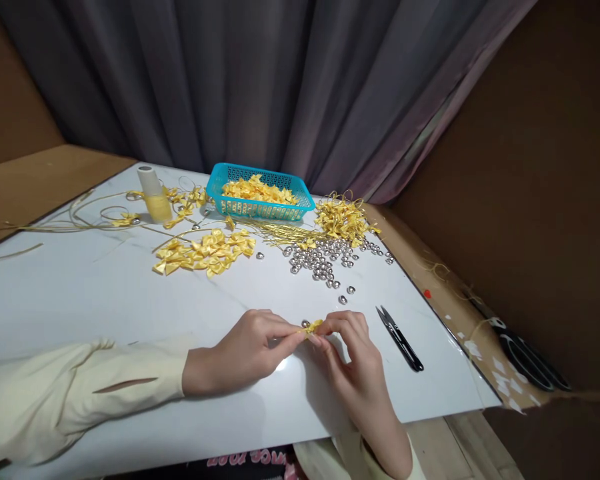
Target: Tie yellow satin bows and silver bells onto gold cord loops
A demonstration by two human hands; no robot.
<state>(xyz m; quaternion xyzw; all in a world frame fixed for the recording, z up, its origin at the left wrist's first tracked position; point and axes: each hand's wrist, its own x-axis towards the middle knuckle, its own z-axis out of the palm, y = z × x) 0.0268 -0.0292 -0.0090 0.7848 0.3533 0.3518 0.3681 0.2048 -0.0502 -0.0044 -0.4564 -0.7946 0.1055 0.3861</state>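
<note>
My left hand (245,350) and my right hand (353,363) meet near the front of the white board (80,293). Both pinch a small yellow ribbon bow (312,326) between their fingertips, with a tiny silver bead at its left end. A pile of yellow bows (205,252) lies further back. Beyond the hands, silver beads (320,259) are scattered on the board. Black thread snips (399,337) lie just right of my right hand.
A turquoise basket (260,208) holding yellow bows stands at the back. Left of it is a yellow spool (153,193) with loose gold cord. Gold wire ties (343,219) are heaped at the back right. Black scissors (525,357) lie off the board's right edge.
</note>
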